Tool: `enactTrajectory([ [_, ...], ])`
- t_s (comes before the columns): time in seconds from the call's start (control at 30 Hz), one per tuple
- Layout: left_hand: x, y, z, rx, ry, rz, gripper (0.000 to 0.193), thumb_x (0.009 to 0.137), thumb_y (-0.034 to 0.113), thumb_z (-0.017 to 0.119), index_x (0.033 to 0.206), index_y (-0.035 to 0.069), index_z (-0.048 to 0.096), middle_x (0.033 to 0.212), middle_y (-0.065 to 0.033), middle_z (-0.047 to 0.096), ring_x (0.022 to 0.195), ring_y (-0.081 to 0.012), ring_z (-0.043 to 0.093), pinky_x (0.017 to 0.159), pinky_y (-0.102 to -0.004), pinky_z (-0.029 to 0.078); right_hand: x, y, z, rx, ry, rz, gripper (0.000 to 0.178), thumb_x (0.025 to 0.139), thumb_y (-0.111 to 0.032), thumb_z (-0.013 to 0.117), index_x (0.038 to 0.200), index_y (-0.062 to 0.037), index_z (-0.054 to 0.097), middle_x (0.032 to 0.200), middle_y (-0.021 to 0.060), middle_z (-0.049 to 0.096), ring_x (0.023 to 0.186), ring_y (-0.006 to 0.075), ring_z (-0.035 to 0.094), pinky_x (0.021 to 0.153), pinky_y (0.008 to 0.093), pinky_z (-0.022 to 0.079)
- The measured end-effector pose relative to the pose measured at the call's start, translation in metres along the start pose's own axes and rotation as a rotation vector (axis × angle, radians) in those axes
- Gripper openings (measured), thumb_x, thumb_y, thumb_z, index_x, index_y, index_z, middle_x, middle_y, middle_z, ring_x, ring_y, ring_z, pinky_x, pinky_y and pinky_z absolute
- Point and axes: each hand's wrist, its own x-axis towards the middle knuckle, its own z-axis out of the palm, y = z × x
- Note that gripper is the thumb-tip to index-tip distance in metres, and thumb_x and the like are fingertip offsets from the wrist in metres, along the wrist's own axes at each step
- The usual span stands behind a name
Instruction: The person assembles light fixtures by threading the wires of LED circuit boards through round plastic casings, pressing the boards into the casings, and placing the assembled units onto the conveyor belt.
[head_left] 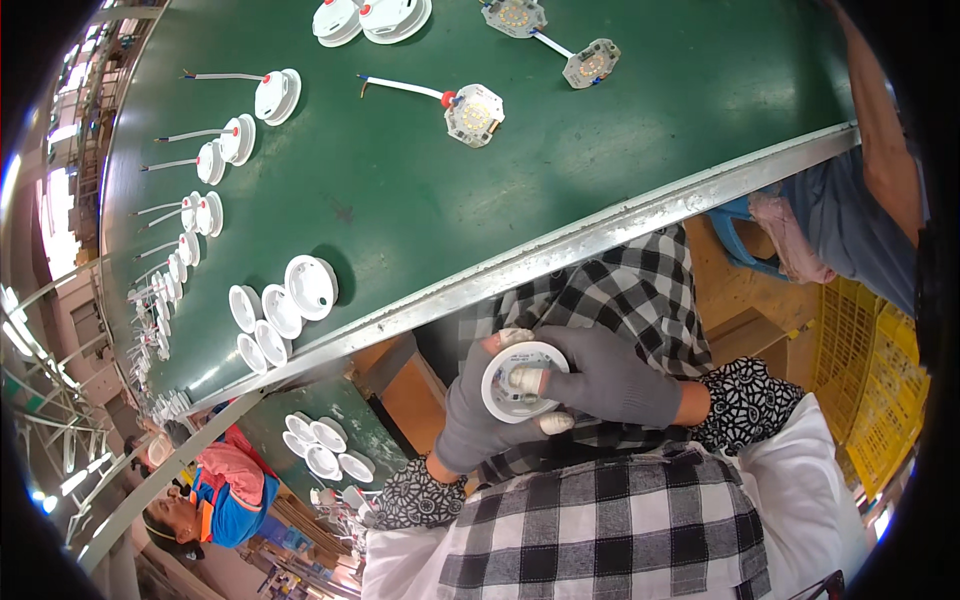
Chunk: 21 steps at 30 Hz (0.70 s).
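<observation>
Over my lap I hold a round white lamp housing (497, 393) with a pale circuit board seated inside it. My left hand (468, 412), in a grey glove with light fingertips, is closed around its left and lower side. From the other side my right hand (615, 378), gloved the same way, grips it too. One light fingertip lies over the board inside the rim and hides part of it. On the green belt (380, 190) ahead lies a loose LED board (474, 115) with a white cable and red grommet. Two more LED boards (591, 64) lie farther off.
A metal rail (600, 255) edges the belt between it and my lap. Several empty white housings (312, 287) sit at the belt's near edge, others (322, 461) on a lower surface. Wired lamps (277, 97) line the left. Co-workers are at left and right; yellow crates (870, 385) stand right.
</observation>
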Motion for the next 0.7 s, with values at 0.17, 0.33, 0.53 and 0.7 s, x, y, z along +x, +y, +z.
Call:
enactTrajectory([
  [0.17, -0.003, 0.001, 0.001, 0.071, 0.033, 0.060, 0.091, 0.055, 0.042, 0.091, 0.122, 0.003, 0.046, 0.107, -0.0099, 0.062, 0.095, -0.0203, 0.065, 0.082, -0.0318, 0.053, -0.002, 0.008, 0.013, 0.132, 0.051, -0.025, 0.032, 0.088, -0.029, 0.061, 0.105, -0.0019, 0.061, 0.090, 0.0159, 0.067, 0.081, 0.0238, 0.067, 0.073, 0.0337, 0.052],
  [0.33, -0.001, -0.003, 0.002, 0.059, 0.015, 0.084, 0.093, 0.054, 0.042, 0.092, 0.123, 0.002, 0.043, 0.106, -0.0105, 0.063, 0.094, -0.0209, 0.066, 0.081, -0.0315, 0.053, -0.006, 0.006, 0.015, 0.187, 0.112, -0.041, 0.027, 0.088, -0.025, 0.059, 0.103, -0.0027, 0.059, 0.085, 0.0176, 0.066, 0.079, 0.0267, 0.068, 0.071, 0.0361, 0.052],
  [0.53, 0.003, -0.008, 0.001, -0.016, -0.053, 0.118, 0.094, 0.054, 0.038, 0.092, 0.125, 0.002, 0.042, 0.105, -0.0107, 0.063, 0.093, -0.0204, 0.066, 0.080, -0.0302, 0.054, -0.011, 0.010, 0.018, 0.198, 0.146, 0.006, 0.032, 0.086, -0.021, 0.059, 0.114, -0.0035, 0.059, 0.089, 0.0178, 0.067, 0.083, 0.0262, 0.069, 0.074, 0.0341, 0.053],
  [0.7, 0.003, -0.003, 0.006, 0.043, -0.074, 0.102, 0.097, 0.047, 0.039, 0.095, 0.120, 0.001, 0.043, 0.103, -0.0089, 0.063, 0.094, -0.0160, 0.063, 0.083, -0.0291, 0.051, -0.010, 0.008, 0.013, 0.118, 0.127, 0.011, 0.033, 0.086, -0.021, 0.059, 0.116, -0.0056, 0.061, 0.089, 0.0152, 0.069, 0.082, 0.0244, 0.068, 0.075, 0.0330, 0.053],
])
